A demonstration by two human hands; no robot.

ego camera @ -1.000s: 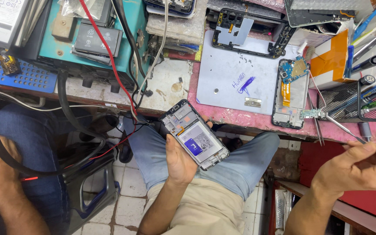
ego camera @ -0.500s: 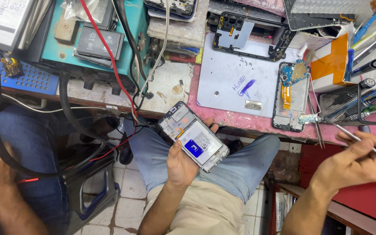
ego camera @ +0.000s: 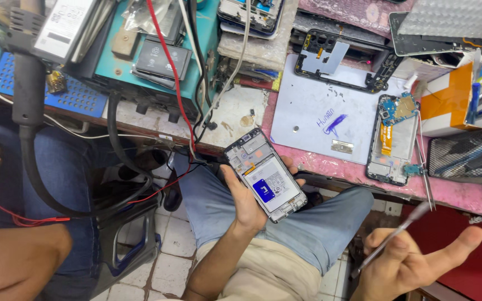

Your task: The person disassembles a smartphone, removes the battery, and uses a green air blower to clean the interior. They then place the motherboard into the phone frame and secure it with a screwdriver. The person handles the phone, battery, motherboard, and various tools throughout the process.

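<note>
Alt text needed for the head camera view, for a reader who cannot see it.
Seen from above, a seated person's left hand holds an opened phone with its back cover off, while the right hand grips a thin metal tool. Beyond the knees, a cluttered pink workbench holds another dismantled phone and a grey mat.

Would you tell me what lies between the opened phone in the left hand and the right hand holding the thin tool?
In the head view, only the person's jeans-clad thigh lies between the opened phone and the right hand.
</note>
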